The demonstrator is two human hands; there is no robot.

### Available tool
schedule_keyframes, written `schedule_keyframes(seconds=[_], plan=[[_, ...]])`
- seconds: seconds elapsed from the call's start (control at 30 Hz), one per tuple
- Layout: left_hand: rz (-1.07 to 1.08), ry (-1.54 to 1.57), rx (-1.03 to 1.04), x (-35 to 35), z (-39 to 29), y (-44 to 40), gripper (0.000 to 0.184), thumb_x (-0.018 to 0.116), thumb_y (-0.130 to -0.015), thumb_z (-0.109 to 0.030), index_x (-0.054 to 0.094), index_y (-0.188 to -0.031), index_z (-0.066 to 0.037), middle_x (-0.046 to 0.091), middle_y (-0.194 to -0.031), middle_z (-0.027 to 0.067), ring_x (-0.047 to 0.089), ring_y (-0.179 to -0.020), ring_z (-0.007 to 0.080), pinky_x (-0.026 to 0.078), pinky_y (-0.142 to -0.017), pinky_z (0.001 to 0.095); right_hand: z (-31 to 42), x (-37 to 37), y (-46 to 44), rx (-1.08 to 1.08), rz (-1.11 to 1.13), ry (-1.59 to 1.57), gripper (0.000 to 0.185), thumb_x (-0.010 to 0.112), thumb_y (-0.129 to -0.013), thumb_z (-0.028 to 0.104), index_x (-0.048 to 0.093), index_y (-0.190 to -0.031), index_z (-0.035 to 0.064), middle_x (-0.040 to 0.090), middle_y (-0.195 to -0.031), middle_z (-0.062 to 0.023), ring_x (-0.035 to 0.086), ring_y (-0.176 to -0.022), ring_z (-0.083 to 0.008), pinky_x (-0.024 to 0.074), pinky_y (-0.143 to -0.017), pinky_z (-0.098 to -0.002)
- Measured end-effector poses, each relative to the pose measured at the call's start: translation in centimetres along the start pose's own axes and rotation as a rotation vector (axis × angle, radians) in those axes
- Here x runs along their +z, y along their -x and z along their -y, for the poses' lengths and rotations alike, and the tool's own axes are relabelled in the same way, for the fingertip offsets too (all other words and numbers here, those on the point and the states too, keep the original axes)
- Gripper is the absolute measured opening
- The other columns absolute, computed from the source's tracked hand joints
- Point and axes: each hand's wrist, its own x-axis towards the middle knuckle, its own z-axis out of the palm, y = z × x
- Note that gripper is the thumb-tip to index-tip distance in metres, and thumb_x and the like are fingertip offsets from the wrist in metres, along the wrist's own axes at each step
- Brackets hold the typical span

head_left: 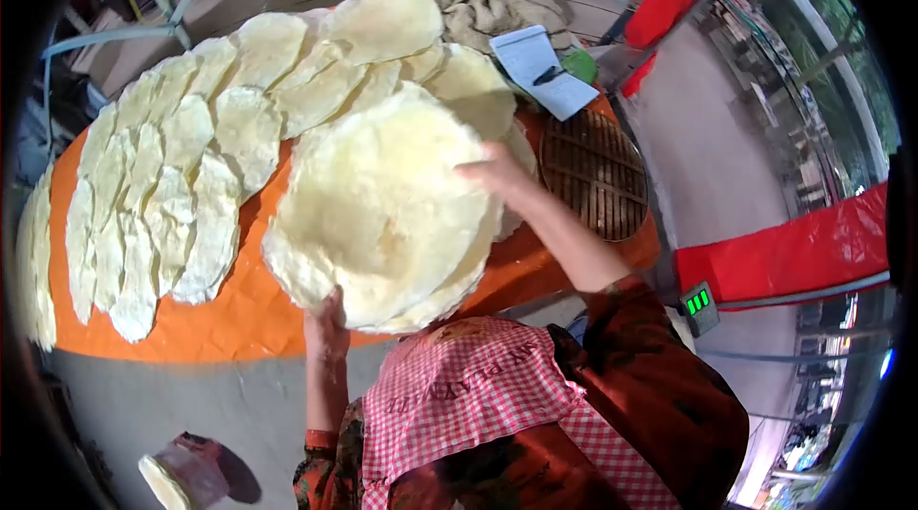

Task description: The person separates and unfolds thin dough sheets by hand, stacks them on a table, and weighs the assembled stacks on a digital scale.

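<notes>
A stack of large, pale, round flatbread-like sheets (382, 204) lies at the near edge of an orange-covered table, in front of my body. At its lower left rim is my left hand (328, 319), fingers closed on the edge and partly hidden beneath it. My right hand (495, 171) is at the upper right rim, its fingers bent around the edge of the top sheet. Many similar sheets (249, 132) overlap in rows on the left and back of the table.
A round slatted rack (593, 175) is on the table's right end. Beyond it lie an open notebook (543, 70) with a pen and a crumpled cloth (492, 8). A green-lit display (699, 302) stands at right. A bucket (186, 474) sits on the floor, lower left.
</notes>
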Motion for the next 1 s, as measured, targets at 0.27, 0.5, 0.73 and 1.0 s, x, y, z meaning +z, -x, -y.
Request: schedule_keyframes(seconds=[0.27,0.5,0.73,1.0], plan=[[-0.090,0.074,-0.150,-3.1,6.6,-1.9,0.052,0.054,-0.085,0.001,0.040,-0.134,-0.005,0.053,-0.123,0.0093,0.054,-0.110,0.0233,0.047,-0.093,0.0392,-9.9,-2.6,-3.9,0.018,-0.192,0.759,0.043,0.073,-0.075,0.018,0.058,-0.112,0.0009,0.063,-0.103,-0.0144,0.061,-0.096,-0.0261,0.0495,-0.081,-0.0369],[0.062,0.482,-0.221,-1.1,3.2,0.4,0.058,0.051,-0.093,-0.040,0.035,-0.141,-0.011,0.044,-0.139,0.0107,0.043,-0.126,0.0313,0.038,-0.102,0.0488,-8.2,13.0,2.5,-0.536,0.275,0.526,0.037,0.072,-0.077,0.024,0.060,-0.106,0.0045,0.060,-0.106,-0.0143,0.056,-0.104,-0.0316,0.0465,-0.088,-0.0399],[0.065,0.510,-0.233,-2.4,3.0,1.0,0.062,0.036,-0.096,-0.054,0.036,-0.141,-0.012,0.042,-0.141,0.0112,0.041,-0.129,0.0311,0.035,-0.104,0.0513,-9.1,18.9,6.9,-0.848,0.399,0.760,0.044,0.066,-0.081,0.027,0.057,-0.114,0.0000,0.059,-0.110,-0.0181,0.053,-0.111,-0.0353,0.0441,-0.095,-0.0422],[0.076,0.403,-0.289,-4.2,4.5,-0.2,0.049,0.040,-0.099,-0.038,0.041,-0.136,-0.006,0.044,-0.139,0.0134,0.048,-0.123,0.0313,0.042,-0.099,0.0516,-7.8,18.3,5.3,-0.468,0.449,0.837,0.019,0.055,-0.085,0.011,0.062,-0.095,-0.0033,0.066,-0.092,-0.0173,0.063,-0.082,-0.0280,0.0511,-0.071,-0.0377]])
